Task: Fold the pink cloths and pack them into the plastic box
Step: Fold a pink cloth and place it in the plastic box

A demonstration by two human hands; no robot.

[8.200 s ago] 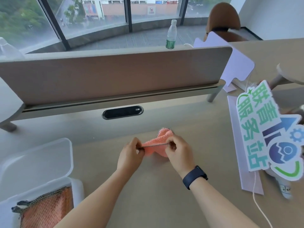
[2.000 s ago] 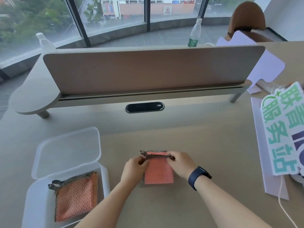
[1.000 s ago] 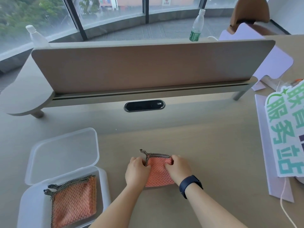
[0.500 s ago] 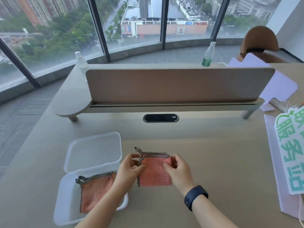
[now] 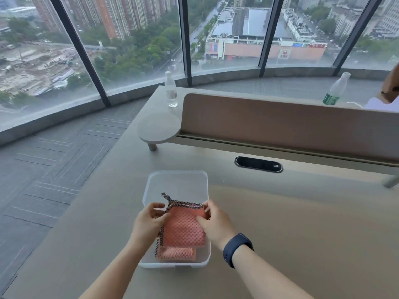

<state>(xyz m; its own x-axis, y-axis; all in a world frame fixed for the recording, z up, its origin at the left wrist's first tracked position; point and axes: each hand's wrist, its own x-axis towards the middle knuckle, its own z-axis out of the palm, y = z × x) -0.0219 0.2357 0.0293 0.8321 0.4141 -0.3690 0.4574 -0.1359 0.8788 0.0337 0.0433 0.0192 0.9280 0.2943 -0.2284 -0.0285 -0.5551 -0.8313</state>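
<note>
Pink, waffle-textured and edged with black-and-white trim, the folded cloth point(image 5: 183, 230) is held over the plastic box point(image 5: 206, 255) by both hands in the head view; the left hand point(image 5: 148, 224) has its grip clenched on the cloth's left edge, thumb and fingers pinching near the trimmed corner; the right hand point(image 5: 216, 226) has its grip closed on the upper right corner, with a dark watch point(image 5: 236, 248) on that wrist; a loop of trim point(image 5: 167, 197) sticks up from the cloth's top left corner. Beneath the held cloth a second pink cloth point(image 5: 176, 254) lies flat inside the box, its near edge showing; whether the two cloths touch cannot be told. The box sits near the left edge of the beige table point(image 5: 302, 234), its clear lid point(image 5: 176, 184) open and lying back on the far side; farther off stand a low divider panel point(image 5: 280, 124), a dark oval cable port point(image 5: 258, 165), a clear bottle point(image 5: 171, 92) and a green-labelled bottle point(image 5: 334, 90).
</note>
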